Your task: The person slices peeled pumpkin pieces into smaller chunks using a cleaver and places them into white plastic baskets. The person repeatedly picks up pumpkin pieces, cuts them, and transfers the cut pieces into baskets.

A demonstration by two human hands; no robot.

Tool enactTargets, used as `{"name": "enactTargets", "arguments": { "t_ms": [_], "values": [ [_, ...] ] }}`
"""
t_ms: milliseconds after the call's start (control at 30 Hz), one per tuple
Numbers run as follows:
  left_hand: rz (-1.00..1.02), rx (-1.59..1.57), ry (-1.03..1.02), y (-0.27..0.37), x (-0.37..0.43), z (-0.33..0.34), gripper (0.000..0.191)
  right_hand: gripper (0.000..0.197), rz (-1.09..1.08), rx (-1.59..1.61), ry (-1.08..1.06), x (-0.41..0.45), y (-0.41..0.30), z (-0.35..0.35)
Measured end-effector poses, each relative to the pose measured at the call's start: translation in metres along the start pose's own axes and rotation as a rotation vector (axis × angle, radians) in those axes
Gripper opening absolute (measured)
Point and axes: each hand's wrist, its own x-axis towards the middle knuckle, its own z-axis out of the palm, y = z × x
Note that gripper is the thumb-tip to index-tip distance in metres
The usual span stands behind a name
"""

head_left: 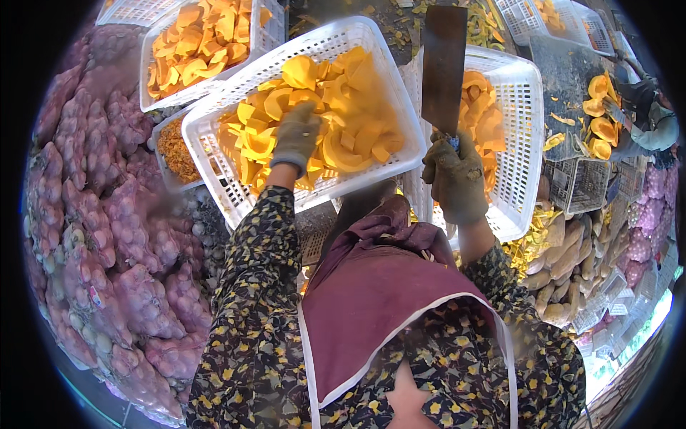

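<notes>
Cut orange pumpkin pieces (343, 145) fill much of a white plastic crate (210, 126) before me. My left hand (296, 134), in a soiled work glove, reaches in among them. Its fingertips touch the pieces, but whether they grip one is hidden. A cleaver (444, 69) stands upright in my right hand (458, 177), which is gloved too and closed around the handle. The broad dark blade points away from me. Behind that hand is a second white crate (522, 134) with more pumpkin pieces (479, 115), partly covered by the hand and blade.
Pink mesh sacks of onions (118, 230) are piled at left. Another crate of pumpkin pieces (201, 43) stands at upper left, beside a tub of orange scraps (179, 150). At right, a person (651, 120) handles pumpkin halves (603, 131), near whole pumpkins (563, 257).
</notes>
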Motion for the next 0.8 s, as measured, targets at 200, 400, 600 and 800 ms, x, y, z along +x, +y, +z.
{"name": "enactTargets", "arguments": {
  "t_ms": [200,400,600,800],
  "values": [
    [0.314,0.688,-0.685,0.042,0.026,0.127,0.043,0.012,0.338,0.148,0.100,-0.016,0.053,-0.014],
    [0.009,1.008,-0.824,0.019,0.044,0.081,0.052,0.029,0.277,-0.054,-0.002,-0.019,0.074,-0.031],
    [0.105,1.026,-0.592,-0.021,0.045,0.006,0.039,0.040,0.404,0.566,0.082,-0.021,0.072,-0.024],
    [0.274,1.076,-0.377,-0.026,0.044,-0.014,0.034,0.027,0.468,0.513,0.090,-0.018,0.062,-0.018]
  ]
}}
